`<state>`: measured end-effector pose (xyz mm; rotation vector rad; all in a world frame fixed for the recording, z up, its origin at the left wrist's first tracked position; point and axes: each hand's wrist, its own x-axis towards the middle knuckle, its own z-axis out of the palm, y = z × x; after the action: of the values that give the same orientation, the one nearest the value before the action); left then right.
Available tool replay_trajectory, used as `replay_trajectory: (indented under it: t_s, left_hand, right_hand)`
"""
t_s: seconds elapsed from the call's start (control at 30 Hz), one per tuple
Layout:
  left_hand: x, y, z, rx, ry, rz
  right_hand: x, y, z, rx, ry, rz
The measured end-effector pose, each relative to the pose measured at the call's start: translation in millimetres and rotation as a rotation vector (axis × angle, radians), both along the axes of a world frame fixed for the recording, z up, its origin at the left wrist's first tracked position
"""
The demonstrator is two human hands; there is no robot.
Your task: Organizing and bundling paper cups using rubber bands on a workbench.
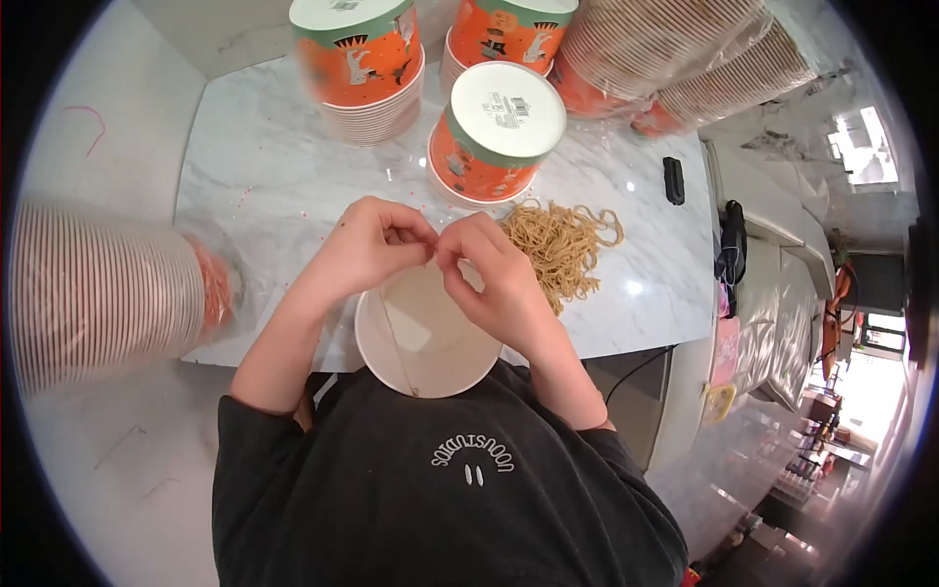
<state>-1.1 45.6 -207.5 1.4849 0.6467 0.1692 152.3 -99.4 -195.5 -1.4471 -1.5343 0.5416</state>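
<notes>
My left hand (370,245) and my right hand (489,274) meet fingertip to fingertip above a white paper bowl (423,342) that rests open side up at the table's near edge. Both pinch a thin tan rubber band (396,338) that hangs down across the bowl's inside. A loose heap of tan rubber bands (559,245) lies on the marble table just right of my right hand.
Stacks of orange and green printed paper bowls stand upside down at the back: (497,132), (360,64), (507,34). Long sleeves of nested bowls lie at the left (98,293) and the back right (685,59). A small black object (674,180) sits near the marble table's (274,176) right edge.
</notes>
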Motion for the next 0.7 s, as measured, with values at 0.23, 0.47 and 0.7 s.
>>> replay_trajectory:
  t_s: [0.23, 0.47, 0.7]
  left_hand:
    - [3, -1, 8, -0.073, 0.000, 0.026]
    - [0, -5, 1, -0.206, -0.015, 0.086]
    - [-3, 0, -2, -0.289, -0.029, 0.019]
  right_hand:
    - [-10, -3, -9, -0.016, 0.074, -0.097]
    - [-16, -3, -13, 0.023, 0.042, -0.192]
    - [-18, -3, -16, 0.113, -0.046, -0.193]
